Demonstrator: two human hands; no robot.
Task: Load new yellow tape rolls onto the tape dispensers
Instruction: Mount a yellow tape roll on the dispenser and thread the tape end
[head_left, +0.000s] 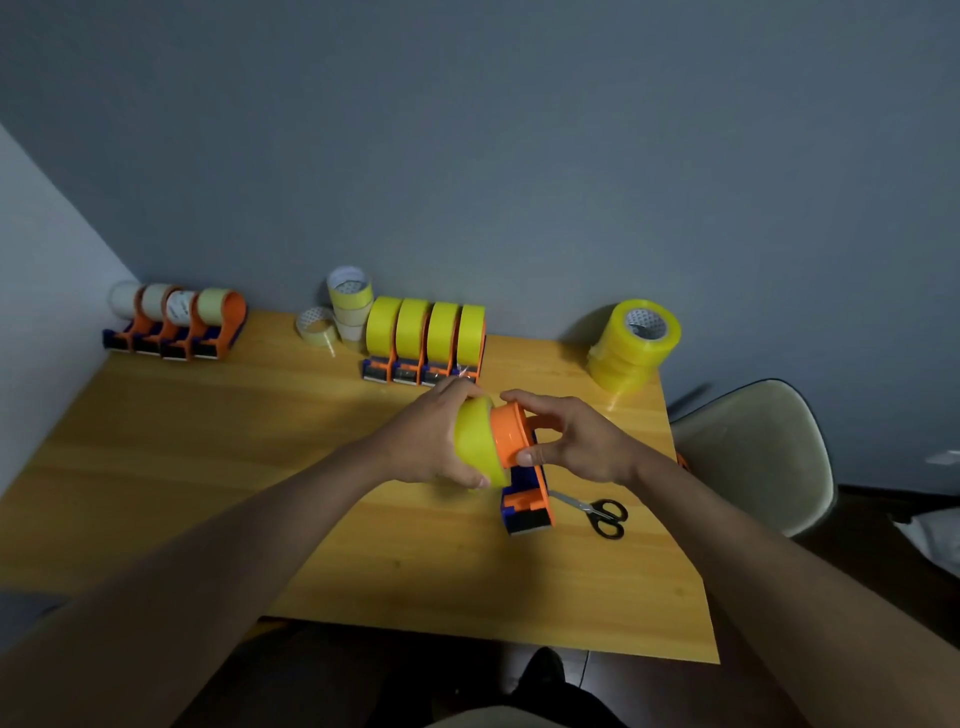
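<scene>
My left hand (431, 441) grips a yellow tape roll (475, 441) and presses it sideways against the orange hub of an orange-and-blue tape dispenser (527, 488). My right hand (576, 441) clasps that dispenser's round orange part from the right, above the middle of the wooden table (208, 467). A row of several dispensers with yellow rolls on them (426, 343) stands just behind my hands. A stack of fresh yellow rolls (631, 343) sits at the back right corner.
Several dispensers carrying pale, nearly used rolls (176, 322) stand at the back left. Pale loose rolls (340, 312) are piled near the wall. Black-handled scissors (597, 514) lie right of the held dispenser. A beige chair (753, 452) stands past the table's right edge.
</scene>
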